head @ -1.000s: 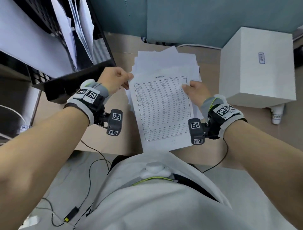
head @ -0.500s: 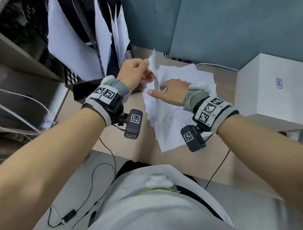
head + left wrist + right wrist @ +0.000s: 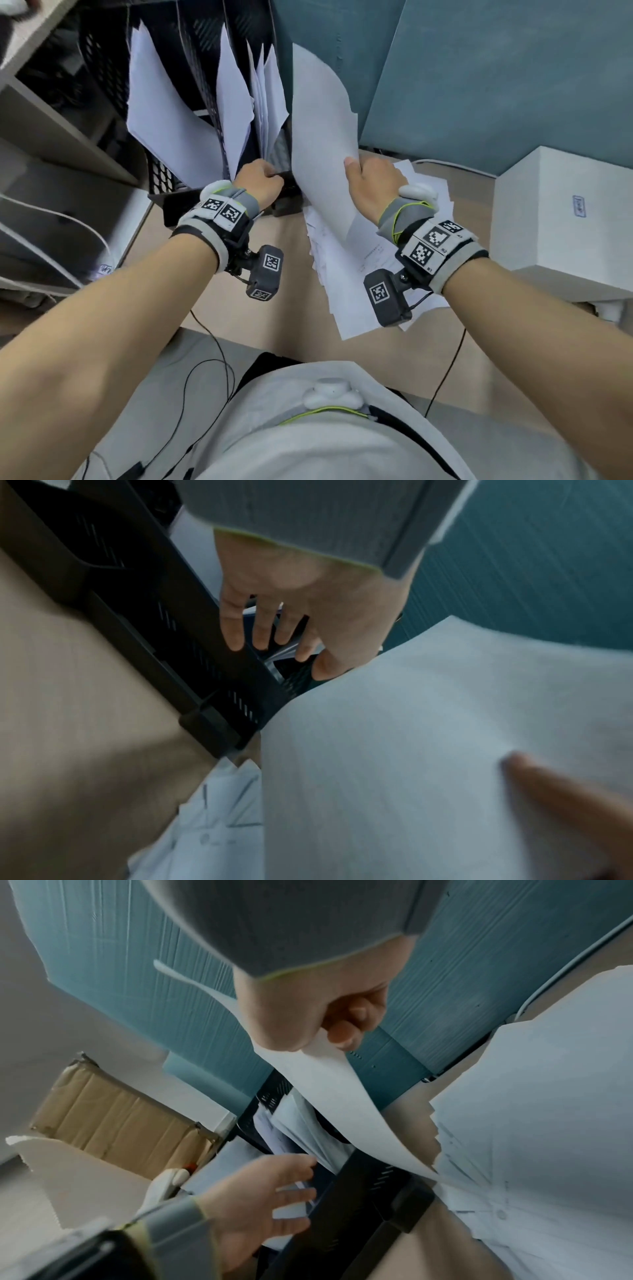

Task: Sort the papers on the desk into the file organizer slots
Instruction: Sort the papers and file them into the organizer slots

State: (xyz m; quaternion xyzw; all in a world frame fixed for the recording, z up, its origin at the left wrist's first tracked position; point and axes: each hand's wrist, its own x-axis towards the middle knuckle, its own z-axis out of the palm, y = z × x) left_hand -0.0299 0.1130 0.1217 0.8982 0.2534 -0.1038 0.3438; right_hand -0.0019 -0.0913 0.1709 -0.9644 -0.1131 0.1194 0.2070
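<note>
A black mesh file organizer [image 3: 161, 171] stands at the desk's back left, with white sheets upright in its slots. My left hand [image 3: 260, 185] is at its front edge. In the left wrist view the left hand's fingers [image 3: 236, 634] lie fairly straight over the organizer's front rail [image 3: 143, 610], reaching into a slot. My right hand [image 3: 373, 185] pinches one white sheet [image 3: 322, 137] by its right edge, holding it upright just right of the organizer. In the right wrist view, thumb and fingers of the right hand [image 3: 329, 1026] clamp that sheet [image 3: 342, 1096]. A loose stack of papers [image 3: 342, 284] lies on the desk below it.
A white box [image 3: 555, 222] stands on the desk at the right. A blue partition [image 3: 479, 85] closes off the back. Grey shelves [image 3: 51, 137] run along the left. A cardboard box [image 3: 113, 1110] shows beyond the organizer. Cables hang at the desk's front edge.
The sheet passed from my left hand to my right, which lifted it upright beside the organizer. My left hand let go and moved to the organizer's front edge.
</note>
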